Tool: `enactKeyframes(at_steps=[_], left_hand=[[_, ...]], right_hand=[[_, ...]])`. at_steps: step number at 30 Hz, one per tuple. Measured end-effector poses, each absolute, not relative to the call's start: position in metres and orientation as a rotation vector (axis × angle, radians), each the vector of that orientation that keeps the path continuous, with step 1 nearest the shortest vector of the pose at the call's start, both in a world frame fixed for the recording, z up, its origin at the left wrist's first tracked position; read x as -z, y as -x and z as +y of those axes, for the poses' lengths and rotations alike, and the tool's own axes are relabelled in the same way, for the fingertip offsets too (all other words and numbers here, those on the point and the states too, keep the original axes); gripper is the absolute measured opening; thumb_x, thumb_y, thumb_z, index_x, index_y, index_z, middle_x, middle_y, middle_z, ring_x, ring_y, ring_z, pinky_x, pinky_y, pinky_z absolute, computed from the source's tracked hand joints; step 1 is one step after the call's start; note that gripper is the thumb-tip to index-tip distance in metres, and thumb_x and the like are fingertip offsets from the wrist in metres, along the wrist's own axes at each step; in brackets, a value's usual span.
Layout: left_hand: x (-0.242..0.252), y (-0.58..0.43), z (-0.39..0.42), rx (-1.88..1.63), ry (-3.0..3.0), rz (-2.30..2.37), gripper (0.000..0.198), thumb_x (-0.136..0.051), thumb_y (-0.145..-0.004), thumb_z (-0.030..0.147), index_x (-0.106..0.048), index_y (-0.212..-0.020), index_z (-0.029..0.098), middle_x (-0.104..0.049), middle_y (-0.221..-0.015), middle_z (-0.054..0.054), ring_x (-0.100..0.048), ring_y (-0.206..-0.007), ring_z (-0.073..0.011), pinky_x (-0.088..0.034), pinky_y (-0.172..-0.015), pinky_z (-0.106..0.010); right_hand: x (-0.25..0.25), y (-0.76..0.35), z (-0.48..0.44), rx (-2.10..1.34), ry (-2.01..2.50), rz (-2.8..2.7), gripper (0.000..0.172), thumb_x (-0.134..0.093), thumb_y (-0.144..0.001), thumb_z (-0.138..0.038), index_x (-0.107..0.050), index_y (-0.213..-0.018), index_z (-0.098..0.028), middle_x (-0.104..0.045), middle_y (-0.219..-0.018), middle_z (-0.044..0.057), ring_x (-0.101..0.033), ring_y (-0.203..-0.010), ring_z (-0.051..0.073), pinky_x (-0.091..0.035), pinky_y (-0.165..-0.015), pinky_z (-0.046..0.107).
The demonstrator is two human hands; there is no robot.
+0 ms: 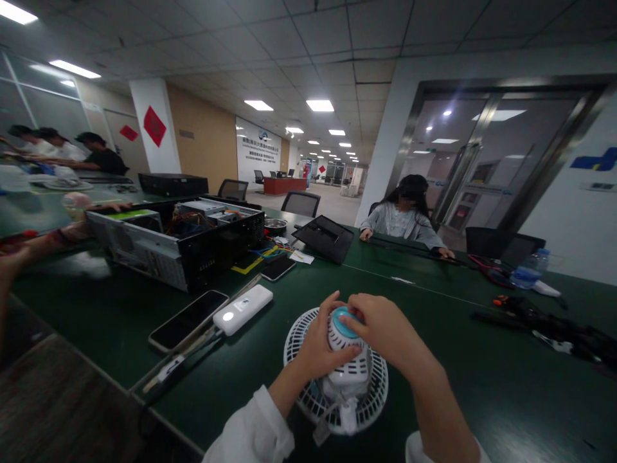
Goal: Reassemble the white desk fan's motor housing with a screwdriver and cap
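A small white fan (378, 395) lies on the green table with its round grille down and its slotted motor housing up. Around the side of that housing, my left hand (314, 347) is closed, thumb across the front. On top sits a light blue round cap (341, 323), partly covered by fingers. My right hand (383, 325) has its fingers bent onto this cap, gripping its edge from the right. A short cord or clip part (322, 429) hangs at the fan's near side; its exact form is blurred.
An open computer case (187, 241) stands at the left, another person's arm beside it. Nearer lie a phone (189, 319), a white power bank (243, 310) with a cable, and a second phone (278, 267). A black panel (326, 238) lies beyond. Across the table (434, 321) sits a person (405, 215).
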State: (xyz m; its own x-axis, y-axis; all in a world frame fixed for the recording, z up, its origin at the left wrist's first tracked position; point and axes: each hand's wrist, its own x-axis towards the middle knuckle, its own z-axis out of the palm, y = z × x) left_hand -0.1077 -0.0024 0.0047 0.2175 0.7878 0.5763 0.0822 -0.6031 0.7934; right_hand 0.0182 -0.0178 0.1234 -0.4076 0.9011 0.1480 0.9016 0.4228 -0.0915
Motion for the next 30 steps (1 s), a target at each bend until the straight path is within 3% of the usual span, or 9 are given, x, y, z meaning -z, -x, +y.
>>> enactKeyframes(at_steps=[4,8,12,17,21,25,30], left_hand=[[-0.006,0.107,-0.003,-1.436,-1.86,0.794,0.085,-0.07,-0.067,0.035,-0.02,-0.134,0.02,-0.048,-0.126,-0.011,-0.047,-0.114,-0.0272,-0.034,-0.1,-0.043],[-0.005,0.107,-0.003,-1.431,-1.849,0.82,0.086,-0.071,-0.066,0.035,-0.021,-0.134,0.019,-0.046,-0.128,-0.012,-0.045,-0.117,-0.0279,-0.032,-0.102,-0.043],[-0.004,0.109,-0.003,-1.412,-1.851,0.825,0.086,-0.07,-0.068,0.035,-0.019,-0.135,0.019,-0.047,-0.126,-0.012,-0.046,-0.115,-0.0271,-0.034,-0.1,-0.043],[-0.002,0.109,-0.002,-1.416,-1.86,0.823,0.085,-0.07,-0.068,0.036,-0.02,-0.135,0.021,-0.046,-0.125,-0.011,-0.047,-0.114,-0.027,-0.034,-0.099,-0.043],[-0.002,0.108,-0.002,-1.414,-1.868,0.811,0.086,-0.07,-0.068,0.037,-0.019,-0.135,0.02,-0.046,-0.125,-0.011,-0.047,-0.114,-0.0267,-0.034,-0.1,-0.044],[-0.004,0.108,-0.002,-1.438,-1.846,0.805,0.084,-0.07,-0.067,0.036,-0.021,-0.134,0.02,-0.048,-0.124,-0.01,-0.047,-0.114,-0.0263,-0.034,-0.1,-0.043],[-0.006,0.107,-0.002,-1.453,-1.828,0.804,0.086,-0.071,-0.066,0.035,-0.021,-0.134,0.02,-0.047,-0.126,-0.011,-0.048,-0.114,-0.0264,-0.034,-0.101,-0.042]], right_hand=[[-0.12,0.004,-0.022,0.193,1.92,-2.366,0.02,-0.039,-0.086,-0.02,-0.053,-0.101,-0.016,-0.066,-0.08,0.009,-0.063,-0.071,0.022,-0.034,-0.056,0.027],[-0.121,-0.002,-0.021,0.055,1.834,-2.363,0.023,-0.036,-0.09,-0.026,-0.056,-0.097,-0.017,-0.065,-0.081,0.008,-0.062,-0.074,0.021,-0.037,-0.058,0.028],[-0.124,-0.027,-0.019,-0.21,1.413,-2.472,0.026,-0.041,-0.083,-0.013,-0.062,-0.098,-0.019,-0.062,-0.098,0.007,-0.057,-0.09,0.017,-0.041,-0.076,0.029],[-0.126,-0.041,-0.017,-0.385,1.19,-2.589,0.03,-0.046,-0.078,-0.008,-0.065,-0.099,-0.02,-0.058,-0.116,0.006,-0.05,-0.109,0.018,-0.036,-0.094,0.032],[-0.125,-0.041,-0.014,-0.38,1.216,-2.572,0.024,-0.049,-0.079,-0.012,-0.065,-0.095,-0.02,-0.062,-0.107,0.005,-0.054,-0.1,0.017,-0.039,-0.087,0.029],[-0.121,-0.03,-0.014,-0.168,1.502,-2.482,0.015,-0.049,-0.083,-0.026,-0.062,-0.082,-0.019,-0.064,-0.079,0.003,-0.058,-0.076,0.017,-0.038,-0.063,0.026],[-0.12,-0.002,-0.02,0.092,1.842,-2.398,0.022,-0.039,-0.085,-0.021,-0.054,-0.102,-0.02,-0.066,-0.078,0.006,-0.061,-0.069,0.02,-0.029,-0.054,0.026]])
